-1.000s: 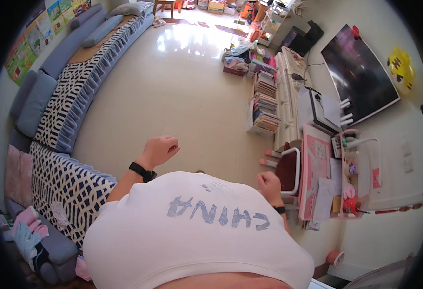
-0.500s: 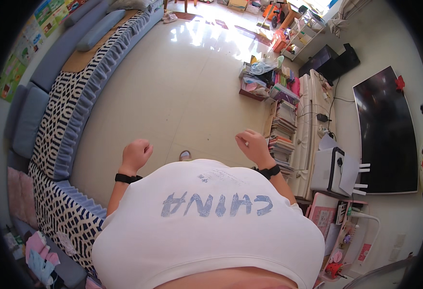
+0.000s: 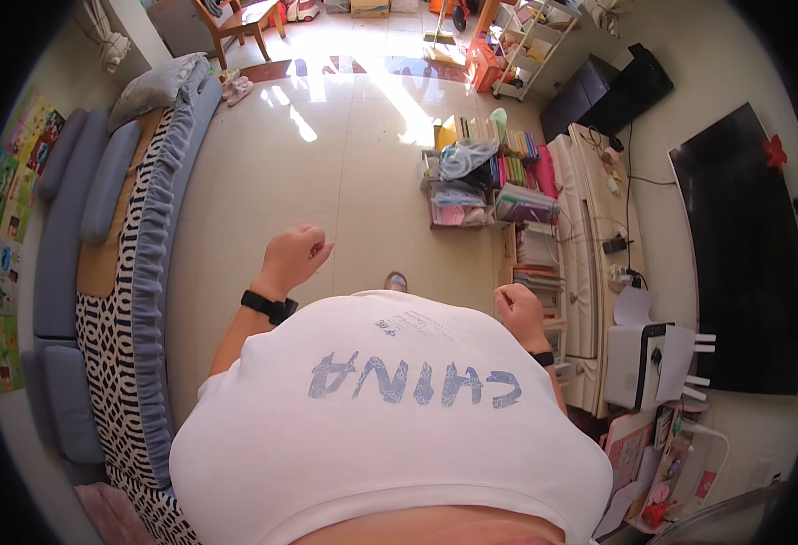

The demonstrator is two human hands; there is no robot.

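Note:
My left hand [image 3: 296,261] is curled into a loose fist in front of my white shirt [image 3: 399,454], above the pale tiled floor [image 3: 263,173]. Nothing shows between its fingers. On that wrist sits a black band [image 3: 270,307]. My right hand [image 3: 520,313], also closed with nothing visible in it, hangs lower, near the stacked books [image 3: 537,250]. Another black band [image 3: 544,359] is around the right wrist. The tip of one shoe [image 3: 396,282] shows just beyond the shirt's edge.
On the left runs a blue-grey sofa with a patterned cover [image 3: 140,363]. Boxes of books and bags [image 3: 463,195] stand ahead right, beside a long cabinet [image 3: 581,263]. A television [image 3: 740,254] is on the right wall. A wooden chair [image 3: 244,23] stands far ahead.
The sofa and boxes appear nearer and the view has turned slightly left. My left hand has risen forward; my right hand has dropped back toward my body. Both remain closed.

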